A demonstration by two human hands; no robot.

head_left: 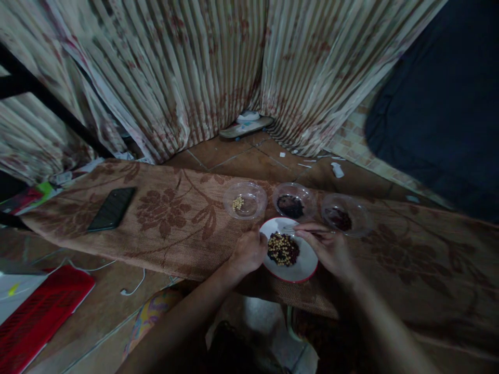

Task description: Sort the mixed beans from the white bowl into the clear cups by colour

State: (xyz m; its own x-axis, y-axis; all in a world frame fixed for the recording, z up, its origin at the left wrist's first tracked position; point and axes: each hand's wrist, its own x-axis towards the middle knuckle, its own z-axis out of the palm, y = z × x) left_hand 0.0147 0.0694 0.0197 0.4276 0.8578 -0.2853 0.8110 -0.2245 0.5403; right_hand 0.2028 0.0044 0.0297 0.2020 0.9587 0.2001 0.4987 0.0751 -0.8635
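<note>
A white plate (307, 259) with a red outer edge holds a mixed heap of beans (283, 248), yellowish ones among dark red and black ones. My left hand (250, 250) is closed on the plate's left rim. Over the plate's upper right side, my right hand (325, 244) pinches a thin, pale, shiny utensil (289, 228); its exact kind does not show. Behind the plate stand three clear plastic bowls: the left bowl (255, 206) has some yellow beans, the middle bowl (277, 195) black ones, the right bowl (360, 215) dark red ones.
A black phone (112, 209) lies on the left of the cloth-covered table (187, 244). Striped curtains (218, 67) hang behind it, with a skateboard (246, 128) on the floor. A red basket (47, 311) and a white cable (134, 288) are at the lower left.
</note>
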